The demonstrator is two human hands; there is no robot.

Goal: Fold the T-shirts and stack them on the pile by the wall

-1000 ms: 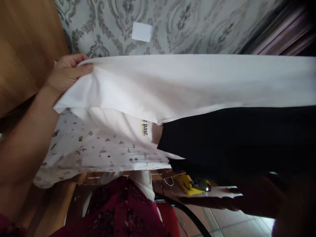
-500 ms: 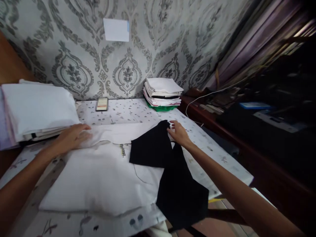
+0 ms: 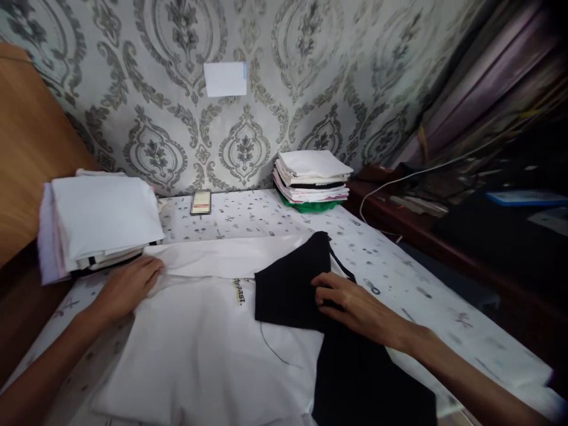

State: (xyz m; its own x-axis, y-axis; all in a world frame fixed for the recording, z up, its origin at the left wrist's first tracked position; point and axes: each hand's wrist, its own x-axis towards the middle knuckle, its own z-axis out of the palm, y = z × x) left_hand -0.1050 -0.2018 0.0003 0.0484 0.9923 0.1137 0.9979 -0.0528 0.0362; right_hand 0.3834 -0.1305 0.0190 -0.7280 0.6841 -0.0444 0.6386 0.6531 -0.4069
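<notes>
A white shirt point(image 3: 199, 343) with black sleeve panels point(image 3: 288, 290) and small dark and yellow lettering lies spread on the patterned cloth. A white strip of it is folded over along the far side. At the far left corner of the shirt, my left hand point(image 3: 128, 287) is closed with its fingertips on the white edge. My right hand point(image 3: 350, 302) rests over the black fabric, fingers bent and somewhat apart, fingertips touching it. A thin dark line, like a thread, runs across the white part below the black panel.
A stack of folded clothes point(image 3: 109, 216) stands at the left beside a wooden panel point(image 3: 35, 148). Another folded stack point(image 3: 313, 171) sits by the wall. A small framed card point(image 3: 201, 202) lies between them. A white cable point(image 3: 377, 192) crosses the dark furniture at right.
My right hand has moved from the black panel's far corner down onto its middle, leaving that corner. My left hand has settled on the shirt's left edge. The view has shifted.
</notes>
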